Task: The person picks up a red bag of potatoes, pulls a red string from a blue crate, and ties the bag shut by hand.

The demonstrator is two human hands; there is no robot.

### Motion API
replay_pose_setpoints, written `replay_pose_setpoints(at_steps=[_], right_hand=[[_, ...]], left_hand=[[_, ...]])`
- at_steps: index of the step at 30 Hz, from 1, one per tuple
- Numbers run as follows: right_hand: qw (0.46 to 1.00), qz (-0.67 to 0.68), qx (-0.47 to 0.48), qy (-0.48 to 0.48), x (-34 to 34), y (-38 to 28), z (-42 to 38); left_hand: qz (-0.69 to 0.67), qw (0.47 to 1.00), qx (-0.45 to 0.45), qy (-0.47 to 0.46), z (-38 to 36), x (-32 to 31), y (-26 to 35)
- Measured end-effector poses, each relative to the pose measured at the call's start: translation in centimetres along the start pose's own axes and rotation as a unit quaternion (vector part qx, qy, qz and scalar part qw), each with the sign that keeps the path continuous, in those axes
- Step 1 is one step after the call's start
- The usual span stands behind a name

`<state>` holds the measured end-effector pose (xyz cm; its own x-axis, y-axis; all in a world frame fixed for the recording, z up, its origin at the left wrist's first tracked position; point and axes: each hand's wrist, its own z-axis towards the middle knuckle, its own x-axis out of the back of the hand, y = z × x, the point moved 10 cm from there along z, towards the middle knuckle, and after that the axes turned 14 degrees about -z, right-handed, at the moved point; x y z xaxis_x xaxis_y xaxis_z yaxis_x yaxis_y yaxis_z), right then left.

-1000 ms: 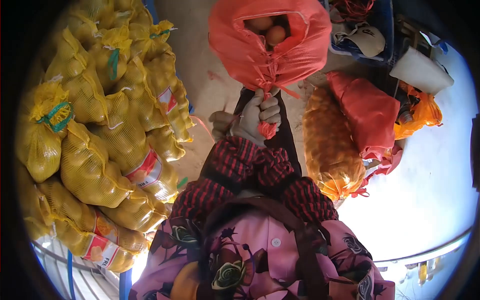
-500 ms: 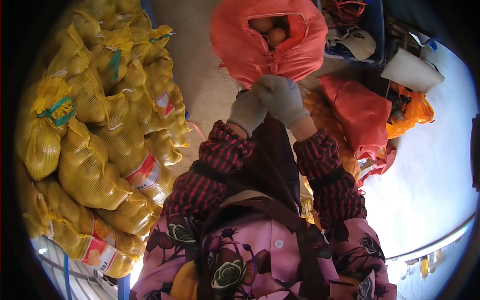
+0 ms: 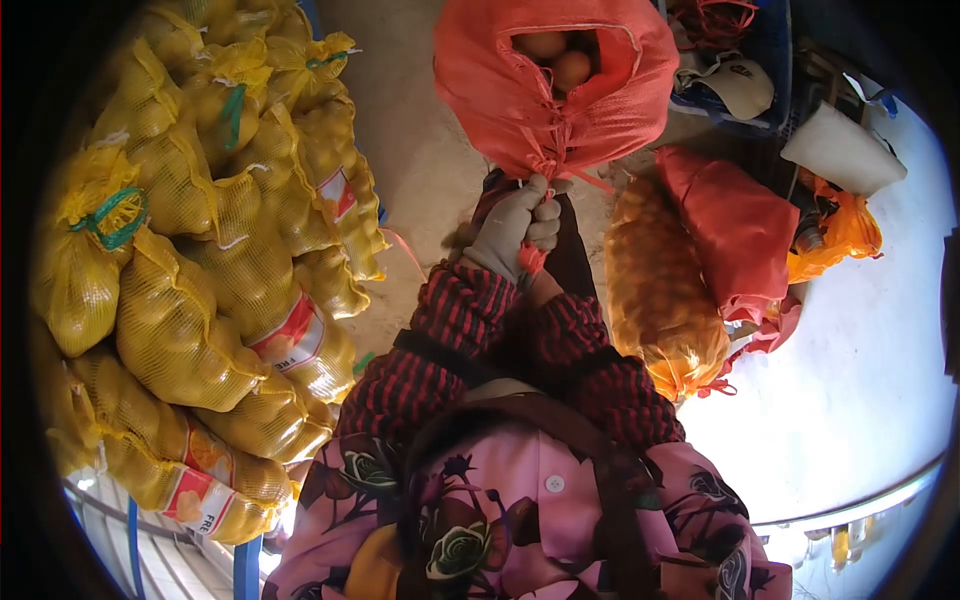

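Note:
A red woven sack point(image 3: 610, 125) bulges at the top centre, with a hole in its side. Round brownish produce point(image 3: 570, 70) shows through that hole. My left hand point(image 3: 505, 225), in a grey work glove, is closed around the gathered neck of the sack. A red tail of the sack's cloth point(image 3: 531, 260) pokes out below the fist. Red tie string point(image 3: 597, 181) hangs at the neck, just above the fingers. My right arm crosses under my left one, its bare wrist point(image 3: 545, 287) showing; the right hand is mostly hidden, and its fingers cannot be made out.
Yellow mesh bags of produce point(image 3: 180, 330) are piled along the left. On the right lie a full orange mesh bag point(image 3: 660, 290), a folded red sack point(image 3: 730, 230) and a bright orange plastic bag point(image 3: 850, 245). A blue crate point(image 3: 770, 110) holding a cap point(image 3: 740, 85) stands at upper right.
Both hands were together at the sack's neck. Now my left hand grips the neck, and my right hand has passed beneath my left arm. The view has shifted slightly.

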<state>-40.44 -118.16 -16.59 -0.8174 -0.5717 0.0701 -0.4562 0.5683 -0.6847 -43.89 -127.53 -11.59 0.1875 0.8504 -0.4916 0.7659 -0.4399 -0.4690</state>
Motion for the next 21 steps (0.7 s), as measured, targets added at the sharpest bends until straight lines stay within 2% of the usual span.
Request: replay_pose_setpoints(at_steps=[1, 2, 3, 4, 5, 6, 7, 8, 10, 11, 13, 14, 15, 16, 17, 18, 19, 20, 21], right_hand=[[0.995, -0.100, -0.010, 0.005, 1.3, -0.5, -0.6], [0.987, -0.160, -0.034, 0.011, 2.8, -0.6, -0.7], [0.977, -0.192, -0.077, 0.045, 5.1, 0.1, -0.8], [0.971, -0.188, -0.104, 0.107, 8.1, 0.6, -1.0], [0.951, -0.208, 0.008, 0.228, 10.5, 2.0, -1.0], [0.970, -0.030, -0.040, 0.238, 14.0, -1.1, -1.7], [0.955, 0.151, -0.089, 0.241, 17.5, -6.2, -2.3], [0.954, 0.151, -0.092, 0.241, 18.4, -8.4, -2.1], [0.983, -0.085, -0.043, 0.158, 18.1, -12.5, 0.1], [0.983, -0.082, -0.043, 0.157, 18.2, -12.1, 0.7], [0.927, -0.275, 0.094, 0.236, 19.3, -14.3, 1.0], [0.960, -0.029, -0.055, 0.272, 21.6, -9.5, 0.8], [0.924, -0.170, -0.027, 0.343, 23.8, -6.7, -0.3], [0.909, 0.154, -0.102, 0.372, 24.4, -0.9, -1.6], [0.923, 0.103, -0.144, 0.342, 23.3, 1.4, -2.1], [0.932, 0.049, -0.182, 0.310, 21.9, 3.7, -2.6], [0.938, -0.202, -0.143, 0.241, 18.5, 3.2, -1.3], [0.881, -0.440, -0.092, 0.151, 14.0, 2.2, 0.1], [0.870, -0.476, -0.028, 0.125, 9.3, 1.0, 0.8]], left_hand=[[0.191, 0.978, -0.041, 0.071, -0.5, 0.3, 1.2], [0.373, 0.914, -0.080, 0.137, -1.0, 0.2, 2.9], [0.446, 0.875, -0.079, 0.171, -0.8, 0.3, 4.0], [0.447, 0.876, -0.078, 0.165, 0.1, 0.7, 4.3], [0.591, 0.774, -0.144, 0.178, 0.5, 1.0, 6.0], [0.713, 0.645, -0.203, 0.188, 0.4, 0.4, 6.9], [0.789, 0.534, -0.220, 0.211, -0.3, -1.1, 6.9], [0.789, 0.535, -0.218, 0.210, 0.0, 0.0, 6.8], [0.887, 0.324, -0.327, 0.049, 0.0, -2.0, 4.6], [0.888, 0.322, -0.325, 0.051, 0.1, -1.5, 4.6], [0.853, 0.387, -0.341, 0.079, -0.8, -3.1, 5.4], [0.855, 0.384, -0.339, 0.077, -1.2, -4.6, 5.7], [0.741, 0.630, -0.202, 0.114, -0.9, -3.5, 6.2], [0.557, 0.817, -0.045, 0.143, -1.0, -1.3, 4.2], [0.558, 0.817, -0.038, 0.142, -1.2, -0.7, 4.1], [0.368, 0.926, -0.001, 0.089, -0.9, -0.1, 2.5], [0.155, 0.987, 0.036, 0.034, -0.5, 0.1, 1.1], [0.151, 0.987, 0.036, 0.032, 0.1, 1.4, 0.6], [0.004, 0.996, 0.084, -0.043, 0.6, 1.2, -1.1]])
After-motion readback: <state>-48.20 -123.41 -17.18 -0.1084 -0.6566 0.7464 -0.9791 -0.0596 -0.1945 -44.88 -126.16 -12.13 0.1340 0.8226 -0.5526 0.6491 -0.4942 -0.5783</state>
